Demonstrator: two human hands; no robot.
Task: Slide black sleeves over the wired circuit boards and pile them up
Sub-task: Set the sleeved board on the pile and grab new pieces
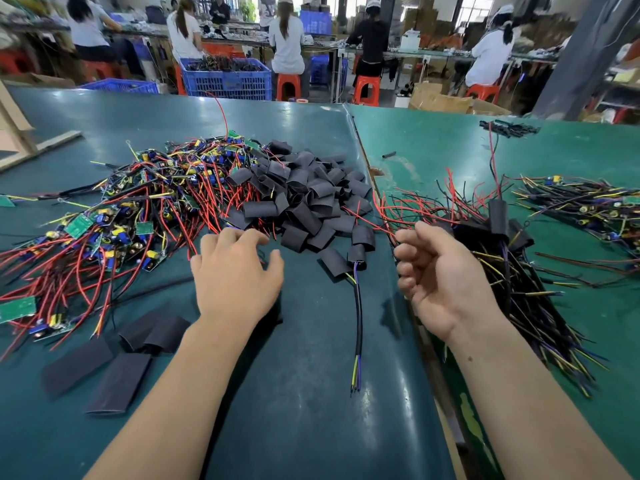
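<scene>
1. The left hand (235,268) reaches palm-down toward the tangle of bare wired circuit boards (114,216) on the green counter (311,393); its grip is released, fingers spread, grasping nothing.
2. The right hand (440,275) hangs beside the pile of sleeved boards (498,244), fingers loosely curled, its grip also empty.
3. Risk: the red and black leads are knotted together, so pulling one board would likely drag its neighbours along or snag a wire.
4. Risk: the heap of black sleeves (304,195) overlaps the board tangle, so a careless reach could scatter sleeves into the wires.
5. Risk: one sleeved board with a long cable (356,299) lies apart in front of the sleeve heap and could be missed or swept aside.
6. Counts: two hands; about four large flat sleeves (104,368) near the left forearm; boards and short sleeves each run to dozens, too many to count; a second bare-board tangle (588,206) lies far right.
</scene>
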